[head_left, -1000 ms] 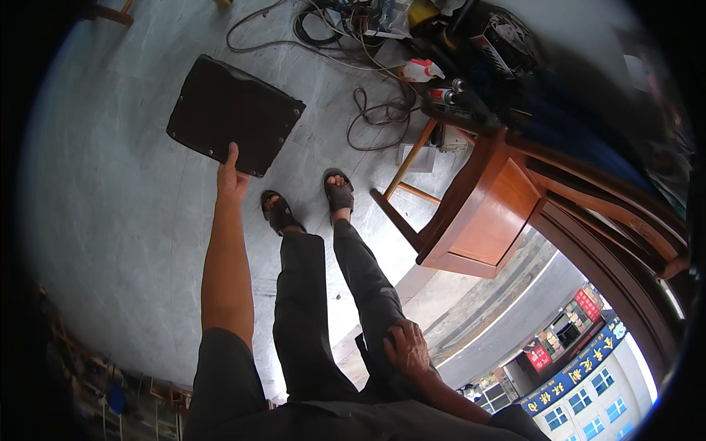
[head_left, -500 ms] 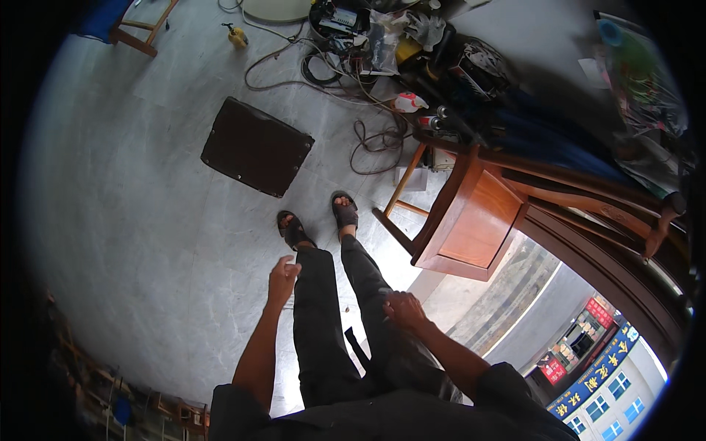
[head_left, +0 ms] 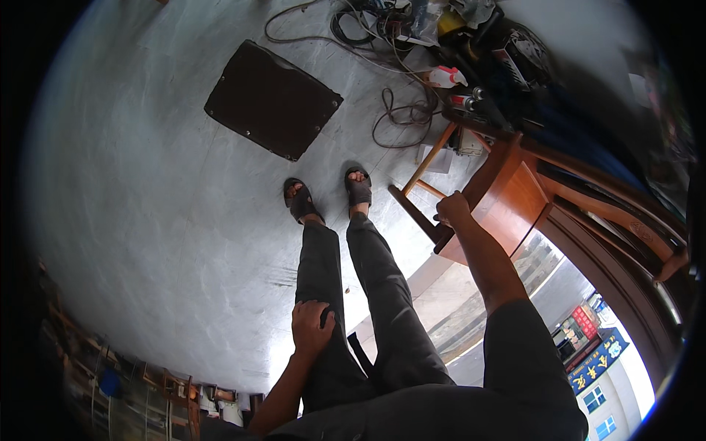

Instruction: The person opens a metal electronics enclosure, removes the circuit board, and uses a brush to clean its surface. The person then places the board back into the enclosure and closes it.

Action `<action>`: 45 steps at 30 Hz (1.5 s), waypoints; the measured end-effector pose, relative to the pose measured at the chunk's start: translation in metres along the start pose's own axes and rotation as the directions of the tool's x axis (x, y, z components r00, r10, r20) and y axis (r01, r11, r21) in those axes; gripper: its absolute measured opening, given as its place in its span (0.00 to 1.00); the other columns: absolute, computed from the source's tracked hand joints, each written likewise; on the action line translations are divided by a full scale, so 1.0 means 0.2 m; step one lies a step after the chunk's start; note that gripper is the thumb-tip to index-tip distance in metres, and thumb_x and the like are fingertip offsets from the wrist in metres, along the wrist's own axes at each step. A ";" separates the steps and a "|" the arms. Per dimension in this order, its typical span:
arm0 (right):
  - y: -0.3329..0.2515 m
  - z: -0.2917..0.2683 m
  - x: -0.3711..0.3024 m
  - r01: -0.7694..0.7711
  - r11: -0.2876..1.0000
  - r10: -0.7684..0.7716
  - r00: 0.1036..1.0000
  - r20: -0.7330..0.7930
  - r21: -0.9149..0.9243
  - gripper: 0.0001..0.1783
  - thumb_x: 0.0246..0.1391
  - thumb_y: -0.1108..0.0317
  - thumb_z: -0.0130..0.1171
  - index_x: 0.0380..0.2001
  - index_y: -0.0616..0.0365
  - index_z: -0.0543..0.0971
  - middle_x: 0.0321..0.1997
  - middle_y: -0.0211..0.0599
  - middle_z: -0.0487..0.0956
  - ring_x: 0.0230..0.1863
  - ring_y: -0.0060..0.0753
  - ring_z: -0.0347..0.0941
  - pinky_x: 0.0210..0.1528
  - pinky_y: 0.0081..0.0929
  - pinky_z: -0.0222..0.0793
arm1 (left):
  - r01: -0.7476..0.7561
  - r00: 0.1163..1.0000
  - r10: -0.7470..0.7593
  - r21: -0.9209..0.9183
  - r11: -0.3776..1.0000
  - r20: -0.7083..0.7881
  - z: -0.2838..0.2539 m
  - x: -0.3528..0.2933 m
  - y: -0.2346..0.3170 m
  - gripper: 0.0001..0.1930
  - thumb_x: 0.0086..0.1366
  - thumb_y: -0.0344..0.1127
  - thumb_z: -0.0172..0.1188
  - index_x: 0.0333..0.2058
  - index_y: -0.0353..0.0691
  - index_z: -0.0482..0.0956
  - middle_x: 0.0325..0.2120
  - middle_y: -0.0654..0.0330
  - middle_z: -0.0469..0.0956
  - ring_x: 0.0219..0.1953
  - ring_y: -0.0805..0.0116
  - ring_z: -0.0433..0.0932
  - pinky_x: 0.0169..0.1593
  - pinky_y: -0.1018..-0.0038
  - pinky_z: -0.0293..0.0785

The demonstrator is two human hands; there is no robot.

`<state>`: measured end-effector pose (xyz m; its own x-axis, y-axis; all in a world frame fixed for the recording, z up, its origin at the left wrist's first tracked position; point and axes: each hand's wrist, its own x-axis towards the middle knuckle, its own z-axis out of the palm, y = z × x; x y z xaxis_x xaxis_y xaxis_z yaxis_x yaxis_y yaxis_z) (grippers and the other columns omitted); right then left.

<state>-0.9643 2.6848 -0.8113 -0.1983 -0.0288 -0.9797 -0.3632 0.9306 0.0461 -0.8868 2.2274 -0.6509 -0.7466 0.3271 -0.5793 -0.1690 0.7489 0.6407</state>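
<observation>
Wooden furniture (head_left: 507, 198) stands just right of the sandalled feet (head_left: 331, 197), the right hand (head_left: 452, 209) closed on its lower front edge. Beyond it lie tangled cables (head_left: 397, 110) and a white bottle (head_left: 447, 76); a dark flat panel (head_left: 272, 99) lies well left. Left hand (head_left: 312, 327) rests, fingers curled, on the thigh.

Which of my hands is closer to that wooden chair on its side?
Right. Your right hand grips the edge of the wooden chair; your left hand rests on your left thigh, well away from it.

Red-brown wooden chair (head_left: 507, 198), tilted, on floor
</observation>
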 end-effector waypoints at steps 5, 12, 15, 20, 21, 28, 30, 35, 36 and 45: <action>-0.07 -0.20 0.02 -0.021 0.996 0.030 0.995 -0.097 0.084 0.10 0.55 0.62 0.58 0.32 0.47 0.88 0.37 0.34 0.87 0.41 0.35 0.84 0.50 0.37 0.69 | 0.017 1.000 -0.017 -0.021 1.000 -0.024 0.01 -0.03 0.00 0.12 0.55 0.34 0.66 0.38 0.39 0.80 0.36 0.54 0.80 0.44 0.52 0.78 0.58 0.53 0.67; -0.36 -0.65 0.06 -0.040 0.980 0.084 0.972 -0.219 0.194 0.13 0.58 0.63 0.55 0.34 0.48 0.88 0.36 0.35 0.87 0.40 0.39 0.85 0.42 0.40 0.74 | 0.001 0.996 -0.003 -0.025 1.000 -0.088 0.01 -0.04 0.01 0.11 0.54 0.33 0.67 0.37 0.39 0.80 0.35 0.55 0.80 0.41 0.52 0.77 0.55 0.56 0.69; -0.43 -0.67 0.10 -0.050 0.980 0.103 0.955 -0.278 0.191 0.12 0.57 0.64 0.55 0.32 0.49 0.88 0.37 0.34 0.87 0.39 0.36 0.84 0.44 0.40 0.70 | 0.002 0.995 -0.004 -0.023 1.000 -0.102 0.02 -0.03 -0.01 0.11 0.54 0.33 0.67 0.37 0.39 0.80 0.35 0.56 0.80 0.41 0.53 0.77 0.54 0.57 0.69; -0.45 -0.68 0.07 -0.024 0.988 0.088 0.900 -0.427 0.153 0.09 0.52 0.66 0.57 0.27 0.50 0.86 0.31 0.35 0.86 0.32 0.37 0.83 0.48 0.41 0.67 | -0.006 0.995 0.005 -0.018 1.000 -0.095 0.03 -0.05 0.00 0.11 0.55 0.33 0.67 0.37 0.38 0.80 0.35 0.55 0.80 0.41 0.52 0.77 0.53 0.57 0.69; -0.44 -0.69 0.07 0.051 0.986 0.028 0.887 -0.461 0.158 0.09 0.51 0.66 0.57 0.25 0.50 0.86 0.28 0.35 0.85 0.32 0.37 0.83 0.49 0.42 0.67 | -0.018 0.996 0.017 -0.008 1.000 -0.091 0.03 -0.04 0.00 0.11 0.55 0.33 0.66 0.37 0.38 0.81 0.35 0.55 0.80 0.42 0.52 0.77 0.53 0.58 0.69; -0.68 -0.72 -0.48 0.404 0.714 0.218 0.648 -0.730 0.572 0.09 0.55 0.64 0.57 0.31 0.58 0.80 0.40 0.46 0.80 0.47 0.48 0.74 0.53 0.46 0.66 | -0.105 0.994 0.102 0.110 0.988 0.030 -0.02 -0.07 -0.04 0.12 0.57 0.36 0.65 0.39 0.38 0.81 0.39 0.55 0.81 0.45 0.52 0.78 0.55 0.57 0.68; -0.74 -0.46 -0.63 0.490 0.534 0.453 0.522 -0.722 0.689 0.09 0.55 0.66 0.56 0.36 0.57 0.80 0.42 0.45 0.79 0.47 0.51 0.74 0.53 0.48 0.66 | -0.148 0.984 0.133 0.131 0.980 0.114 -0.04 -0.09 -0.06 0.13 0.58 0.37 0.64 0.40 0.38 0.81 0.40 0.54 0.82 0.46 0.52 0.78 0.55 0.56 0.68; -0.64 0.14 -0.99 0.236 0.213 0.860 0.414 -0.297 0.948 0.20 0.53 0.66 0.63 0.50 0.58 0.76 0.57 0.51 0.72 0.59 0.58 0.68 0.60 0.49 0.65 | -0.074 0.963 0.050 0.083 0.994 0.263 -0.03 0.05 0.07 0.19 0.64 0.41 0.62 0.49 0.36 0.77 0.46 0.49 0.80 0.49 0.49 0.78 0.54 0.57 0.72; -0.60 0.29 -1.00 0.173 0.162 0.898 0.382 -0.218 0.971 0.24 0.55 0.64 0.63 0.54 0.58 0.73 0.60 0.54 0.71 0.60 0.60 0.68 0.62 0.49 0.65 | -0.032 0.969 0.023 0.033 0.999 0.248 -0.02 0.14 0.11 0.20 0.66 0.42 0.61 0.51 0.36 0.75 0.47 0.48 0.79 0.50 0.48 0.78 0.53 0.58 0.74; -0.03 0.97 -0.77 0.265 -0.331 0.888 0.412 0.203 0.906 0.22 0.64 0.54 0.58 0.45 0.65 0.73 0.36 0.53 0.81 0.36 0.49 0.79 0.39 0.40 0.72 | -0.309 0.943 0.297 0.058 0.949 0.151 0.26 1.17 0.94 0.38 0.67 0.58 0.58 0.60 0.27 0.64 0.55 0.36 0.71 0.57 0.40 0.70 0.60 0.57 0.68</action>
<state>-0.7558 2.7549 -0.6978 -0.2193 0.8886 -0.4028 0.8919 0.0152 -0.4520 -1.0594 2.4748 -0.6924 -0.6572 0.6180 -0.4315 0.1075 0.6435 0.7579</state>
